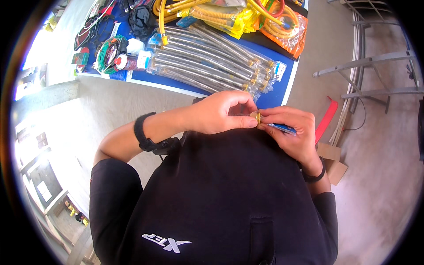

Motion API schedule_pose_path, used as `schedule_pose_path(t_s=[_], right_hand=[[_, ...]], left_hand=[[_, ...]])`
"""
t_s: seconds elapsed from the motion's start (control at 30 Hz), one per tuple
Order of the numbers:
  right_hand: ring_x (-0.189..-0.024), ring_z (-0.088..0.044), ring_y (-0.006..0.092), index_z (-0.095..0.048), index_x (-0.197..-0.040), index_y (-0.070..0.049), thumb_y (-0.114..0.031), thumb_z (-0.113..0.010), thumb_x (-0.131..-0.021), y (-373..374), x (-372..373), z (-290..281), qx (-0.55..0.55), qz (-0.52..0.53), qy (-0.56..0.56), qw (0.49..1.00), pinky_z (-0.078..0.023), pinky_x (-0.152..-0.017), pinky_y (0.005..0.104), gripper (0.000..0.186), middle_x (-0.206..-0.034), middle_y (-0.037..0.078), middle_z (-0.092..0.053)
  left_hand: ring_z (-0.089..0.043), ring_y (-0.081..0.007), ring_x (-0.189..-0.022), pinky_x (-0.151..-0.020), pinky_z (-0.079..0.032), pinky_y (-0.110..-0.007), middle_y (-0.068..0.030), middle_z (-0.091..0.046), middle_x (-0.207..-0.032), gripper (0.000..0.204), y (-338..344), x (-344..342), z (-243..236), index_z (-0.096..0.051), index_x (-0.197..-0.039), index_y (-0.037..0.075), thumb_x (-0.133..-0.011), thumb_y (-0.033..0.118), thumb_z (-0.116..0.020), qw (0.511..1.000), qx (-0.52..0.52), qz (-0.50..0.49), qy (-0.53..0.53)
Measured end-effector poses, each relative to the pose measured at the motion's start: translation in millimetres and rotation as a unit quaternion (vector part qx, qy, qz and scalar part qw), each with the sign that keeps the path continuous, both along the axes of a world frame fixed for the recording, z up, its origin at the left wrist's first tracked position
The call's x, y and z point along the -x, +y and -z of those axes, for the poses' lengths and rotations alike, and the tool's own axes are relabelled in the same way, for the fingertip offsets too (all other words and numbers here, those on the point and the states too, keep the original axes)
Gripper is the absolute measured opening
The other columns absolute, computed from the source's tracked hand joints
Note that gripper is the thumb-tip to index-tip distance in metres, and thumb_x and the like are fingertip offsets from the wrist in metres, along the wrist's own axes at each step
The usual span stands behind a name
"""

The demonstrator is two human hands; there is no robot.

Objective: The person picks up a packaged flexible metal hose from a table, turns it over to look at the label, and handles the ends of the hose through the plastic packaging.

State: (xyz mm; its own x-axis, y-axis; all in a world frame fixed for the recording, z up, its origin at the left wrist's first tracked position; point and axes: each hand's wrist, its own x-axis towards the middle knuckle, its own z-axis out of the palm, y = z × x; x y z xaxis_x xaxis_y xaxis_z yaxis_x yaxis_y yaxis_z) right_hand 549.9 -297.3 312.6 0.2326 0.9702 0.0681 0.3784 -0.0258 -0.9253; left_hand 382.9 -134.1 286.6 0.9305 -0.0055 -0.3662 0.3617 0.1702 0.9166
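Observation:
In front of my chest, near the table's front edge, both hands meet at a small brass-coloured fitting [257, 117]. My left hand [221, 112] reaches it from the left, with thumb and forefinger closed around its end. From the other side, the fingers of my right hand [291, 123] pinch the same piece. A flat blue tag or packet [284, 128] sticks out under the right fingers; whether it is joined to the fitting I cannot tell. Just beyond my hands lies a row of braided metal hoses [207, 55] in clear plastic sleeves, with brass-coloured ends.
The blue table [289, 70] also bears yellow hoses [190, 6], an orange packet [291, 33], a coil of green wire [108, 55] and a spray can [128, 62]. On the right stand metal frames [366, 64], a red strip [327, 117] and a cardboard box [333, 161].

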Motion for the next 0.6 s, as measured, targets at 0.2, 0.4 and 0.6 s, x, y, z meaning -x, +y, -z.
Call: schedule_pose_path(t_s=[0.2,0.4,0.6], right_hand=[[-0.086,-0.072,0.0254,-0.074,-0.089,-0.002,0.004,-0.080,-0.070,0.7,0.0,0.8,-0.005,-0.009,0.002,1.000,-0.057,-0.076,0.0309,0.020,-0.095,0.011,-0.074],[-0.087,-0.072,0.0252,-0.074,-0.089,-0.002,0.004,-0.081,-0.069,1.9,0.2,0.1,-0.010,-0.010,0.009,1.000,-0.057,-0.076,0.0314,0.022,-0.095,0.011,-0.074],[-0.086,-0.072,0.0250,-0.074,-0.088,-0.002,0.003,-0.081,-0.070,1.9,-0.9,-0.3,-0.005,-0.017,0.007,1.000,-0.057,-0.075,0.0312,0.020,-0.094,0.011,-0.074]], left_hand=[[-0.055,-0.0065,-0.082,-0.075,-0.046,-0.025,-0.0014,-0.062,-0.087,0.028,3.0,1.2,3.6,-0.065,-0.098,0.001,-0.096,0.029,-0.064,0.999,0.027,-0.027,-0.003],[-0.052,-0.0048,-0.080,-0.074,-0.045,-0.024,0.0012,-0.062,-0.084,0.026,7.9,-0.4,5.2,-0.066,-0.097,0.001,-0.097,0.027,-0.063,0.998,0.045,-0.028,0.022],[-0.058,-0.0073,-0.087,-0.081,-0.048,-0.025,-0.0021,-0.067,-0.091,0.025,7.1,-0.5,-3.2,-0.067,-0.100,0.000,-0.094,0.024,-0.068,0.995,0.089,-0.048,0.024]])
